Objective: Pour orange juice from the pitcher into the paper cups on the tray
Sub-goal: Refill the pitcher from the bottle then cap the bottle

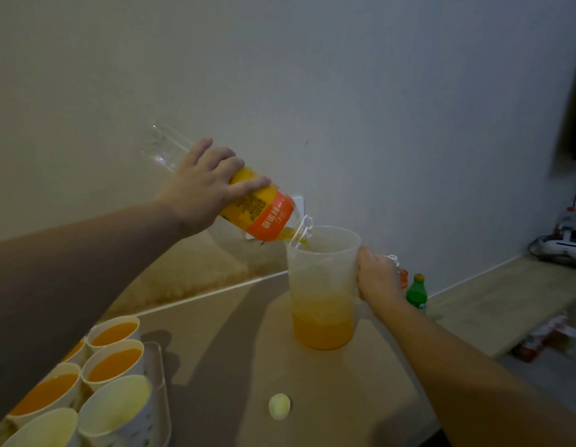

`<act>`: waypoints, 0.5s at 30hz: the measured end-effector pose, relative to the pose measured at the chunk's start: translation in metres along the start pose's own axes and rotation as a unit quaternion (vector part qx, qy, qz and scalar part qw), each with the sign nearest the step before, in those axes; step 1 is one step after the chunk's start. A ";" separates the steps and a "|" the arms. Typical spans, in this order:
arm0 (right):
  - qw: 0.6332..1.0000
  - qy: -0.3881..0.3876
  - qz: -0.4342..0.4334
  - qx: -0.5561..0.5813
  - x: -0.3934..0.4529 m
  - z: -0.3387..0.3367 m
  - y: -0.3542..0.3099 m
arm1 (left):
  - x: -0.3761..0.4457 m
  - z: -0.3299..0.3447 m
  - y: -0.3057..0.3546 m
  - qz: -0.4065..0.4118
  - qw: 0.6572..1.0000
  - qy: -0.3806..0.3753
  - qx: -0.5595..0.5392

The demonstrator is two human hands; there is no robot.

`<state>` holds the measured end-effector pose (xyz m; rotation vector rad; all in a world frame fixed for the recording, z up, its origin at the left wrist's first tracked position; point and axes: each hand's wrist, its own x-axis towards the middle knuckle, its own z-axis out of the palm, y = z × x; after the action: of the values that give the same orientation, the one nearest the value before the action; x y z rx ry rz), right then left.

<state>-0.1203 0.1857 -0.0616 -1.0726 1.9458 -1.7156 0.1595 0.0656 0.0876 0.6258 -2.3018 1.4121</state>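
The left hand grips a clear plastic juice bottle around its middle, fingers curled over the orange label, and holds it tilted with the neck down. The bottle's mouth sits just over the rim of the translucent pitcher, and orange juice runs from it into the pitcher, which is filled to about a third. The right hand is wrapped around the pitcher's handle on its right side, with the pitcher standing upright on the table.

Below and to the left of the left forearm, a clear tray holds paper cups; four hold orange juice, and the two nearest the camera show only a pale inside. Below the pitcher, between the two forearms, a pale yellow-green bottle cap lies on the table. Just behind the right hand stands a small green bottle with a yellow cap, and beside it something red that the hand mostly hides.
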 end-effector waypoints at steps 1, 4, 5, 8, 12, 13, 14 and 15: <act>1.000 0.000 -0.002 -0.006 -0.001 0.000 -0.001 | 0.001 0.000 0.000 0.001 1.000 0.002 -0.002; 1.000 0.004 -0.005 0.001 -0.001 0.001 -0.002 | 0.002 0.000 -0.001 0.003 1.000 0.003 0.002; 1.000 0.006 -0.002 0.008 0.000 0.001 -0.001 | 0.002 -0.001 -0.001 0.005 1.000 0.004 0.002; 1.000 0.005 0.006 0.010 0.001 0.001 0.000 | 0.003 -0.002 0.000 0.006 1.000 0.005 0.000; 1.000 -0.008 0.003 -0.003 0.002 0.001 -0.001 | 0.006 -0.004 0.002 0.011 1.000 0.007 -0.003; 1.000 -0.007 0.007 0.002 0.002 0.001 0.000 | 0.007 -0.005 0.002 0.013 1.000 0.006 -0.003; 1.000 -0.002 0.011 0.010 0.002 0.001 0.000 | 0.008 -0.006 0.001 0.016 1.000 0.006 -0.002; 1.000 0.002 0.014 0.017 0.002 0.002 0.001 | 0.009 -0.007 0.001 0.020 1.000 0.007 0.000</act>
<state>-0.1206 0.1832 -0.0628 -1.0251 1.9173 -1.7307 0.1523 0.0708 0.0946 0.5710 -2.3154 1.4293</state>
